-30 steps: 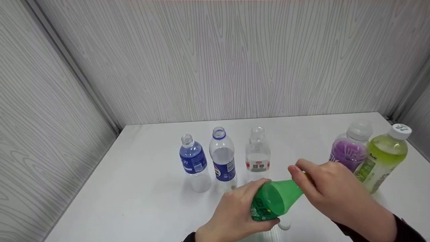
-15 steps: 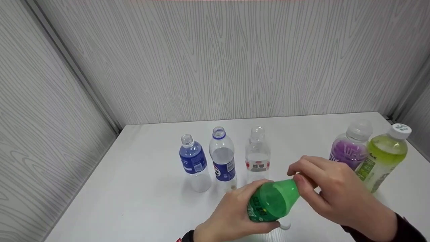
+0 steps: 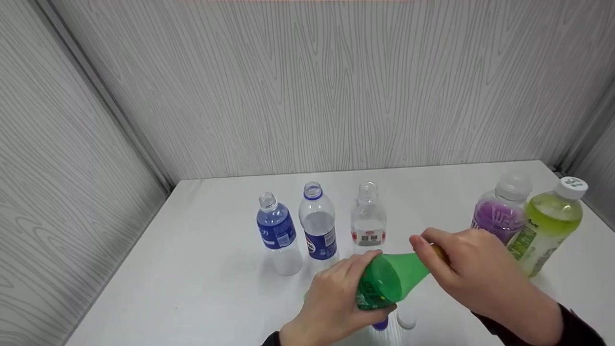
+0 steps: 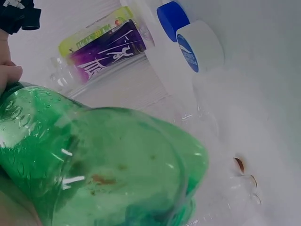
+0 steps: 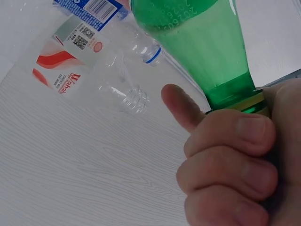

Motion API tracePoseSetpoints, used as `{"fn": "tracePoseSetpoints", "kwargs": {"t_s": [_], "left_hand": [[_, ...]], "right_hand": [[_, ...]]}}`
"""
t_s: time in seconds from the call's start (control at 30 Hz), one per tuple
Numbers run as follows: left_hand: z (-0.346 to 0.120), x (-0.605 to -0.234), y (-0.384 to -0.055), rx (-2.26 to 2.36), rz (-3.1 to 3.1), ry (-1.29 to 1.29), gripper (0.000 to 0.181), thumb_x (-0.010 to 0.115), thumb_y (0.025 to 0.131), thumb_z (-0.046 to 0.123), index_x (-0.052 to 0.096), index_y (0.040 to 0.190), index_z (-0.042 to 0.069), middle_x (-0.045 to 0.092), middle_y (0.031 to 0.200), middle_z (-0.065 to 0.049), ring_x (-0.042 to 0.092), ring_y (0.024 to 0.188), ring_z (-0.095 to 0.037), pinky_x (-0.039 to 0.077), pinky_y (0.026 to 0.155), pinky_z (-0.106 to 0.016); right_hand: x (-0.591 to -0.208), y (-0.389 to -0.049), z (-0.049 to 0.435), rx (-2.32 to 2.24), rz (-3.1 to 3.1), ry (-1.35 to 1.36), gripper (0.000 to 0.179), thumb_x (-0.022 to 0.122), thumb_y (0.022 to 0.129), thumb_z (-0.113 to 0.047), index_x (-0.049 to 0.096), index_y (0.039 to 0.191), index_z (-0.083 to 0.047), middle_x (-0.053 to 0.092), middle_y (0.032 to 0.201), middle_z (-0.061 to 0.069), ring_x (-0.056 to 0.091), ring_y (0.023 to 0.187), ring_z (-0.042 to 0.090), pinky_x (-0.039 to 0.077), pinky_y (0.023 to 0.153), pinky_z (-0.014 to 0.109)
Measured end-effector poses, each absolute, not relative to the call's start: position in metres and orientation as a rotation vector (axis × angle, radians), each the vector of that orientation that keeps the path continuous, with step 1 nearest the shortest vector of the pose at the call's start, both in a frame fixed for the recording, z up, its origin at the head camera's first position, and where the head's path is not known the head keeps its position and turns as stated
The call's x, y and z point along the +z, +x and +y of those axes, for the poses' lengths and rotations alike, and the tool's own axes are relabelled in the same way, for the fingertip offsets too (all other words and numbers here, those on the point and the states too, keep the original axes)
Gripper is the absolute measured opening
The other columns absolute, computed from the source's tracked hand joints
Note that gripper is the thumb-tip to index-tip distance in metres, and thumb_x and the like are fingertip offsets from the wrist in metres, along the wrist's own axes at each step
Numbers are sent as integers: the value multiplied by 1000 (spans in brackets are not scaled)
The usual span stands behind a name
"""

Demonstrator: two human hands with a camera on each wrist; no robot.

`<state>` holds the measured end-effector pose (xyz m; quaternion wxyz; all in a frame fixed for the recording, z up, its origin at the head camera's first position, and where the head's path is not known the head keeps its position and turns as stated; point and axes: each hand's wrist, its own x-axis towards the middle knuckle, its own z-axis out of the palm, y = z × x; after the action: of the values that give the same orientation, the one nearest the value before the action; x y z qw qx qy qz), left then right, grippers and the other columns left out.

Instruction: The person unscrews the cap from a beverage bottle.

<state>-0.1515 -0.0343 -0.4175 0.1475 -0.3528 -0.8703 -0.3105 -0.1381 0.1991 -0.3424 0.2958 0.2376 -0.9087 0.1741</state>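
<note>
A green plastic bottle point(image 3: 403, 276) is tilted with its neck pointing right, above the white table. My left hand point(image 3: 336, 298) grips it round its labelled body. The fingers of my right hand point(image 3: 473, 269) are curled round its yellow cap point(image 3: 438, 252) at the neck. In the right wrist view, a yellow band point(image 5: 249, 102) shows just above my curled fingers, and the rest of the cap is hidden. The bottle's base point(image 4: 108, 179) faces the left wrist camera. Below it lie a white cap point(image 3: 406, 319) and a dark blue cap point(image 3: 380, 324).
Three uncapped clear bottles stand beyond my hands: a blue-labelled bottle point(image 3: 276, 230), a Pepsi-type bottle point(image 3: 319, 226) and a red-and-white-labelled bottle point(image 3: 368, 226). To the right stand a purple-labelled bottle point(image 3: 499, 211) and a green-yellow bottle point(image 3: 552, 221). A panel wall point(image 3: 336, 86) closes the back.
My right hand loosened at the neck half a second ago and now holds the cap again, turned as it was earlier. The green bottle has risen slightly, and the dark blue cap shows below.
</note>
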Motion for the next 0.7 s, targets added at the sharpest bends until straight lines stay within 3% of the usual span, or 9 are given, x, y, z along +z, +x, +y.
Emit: {"fn": "tracePoseSetpoints", "kwargs": {"t_s": [0.07, 0.17, 0.27, 0.4, 0.53, 0.7], "left_hand": [[-35, -416, -152, -969, -2519, -1046, 73, 82, 89, 48, 52, 148, 18, 74, 129, 5, 73, 109, -8, 60, 96, -23], [-37, -414, -153, -1117, -2544, -1106, 72, 82, 89, 46, 51, 149, 19, 74, 132, 4, 72, 109, -6, 59, 97, -21], [-38, -412, -155, -1264, -2552, -1173, 71, 83, 89, 42, 51, 149, 21, 73, 133, 4, 71, 111, -3, 58, 99, -21], [-40, -411, -155, -1403, -2537, -1231, 69, 83, 89, 39, 50, 148, 25, 73, 133, 6, 69, 112, 0, 57, 101, -22], [-40, -411, -155, -1396, -2529, -1226, 69, 84, 89, 38, 51, 148, 25, 73, 132, 6, 68, 110, 0, 58, 101, -22], [-38, -412, -153, -1299, -2578, -1126, 71, 83, 89, 43, 51, 149, 23, 72, 134, 5, 70, 110, -3, 58, 99, -22]], "right_hand": [[-343, -138, 200, 492, -2364, 692, 30, 72, 95, -12, 58, 71, -24, 27, 55, -20, 20, 52, -11, 20, 47, 9], [-342, -139, 200, 558, -2269, 796, 21, 71, 90, -2, 69, 82, -21, 42, 57, -21, 28, 56, -14, 28, 48, 7], [-341, -139, 202, 620, -2193, 897, 23, 70, 87, 3, 74, 94, -18, 65, 69, -15, 42, 60, -13, 39, 52, 8], [-340, -140, 203, 651, -2104, 1008, 25, 68, 86, 5, 74, 100, -16, 75, 83, -7, 51, 65, -8, 44, 56, 9], [-340, -139, 204, 641, -2128, 998, 24, 70, 86, 2, 74, 102, -16, 72, 80, -11, 49, 65, -8, 43, 55, 9], [-338, -136, 205, 659, -2259, 822, 24, 71, 88, -7, 74, 111, -16, 50, 67, -22, 39, 61, -10, 35, 54, 10]]}}
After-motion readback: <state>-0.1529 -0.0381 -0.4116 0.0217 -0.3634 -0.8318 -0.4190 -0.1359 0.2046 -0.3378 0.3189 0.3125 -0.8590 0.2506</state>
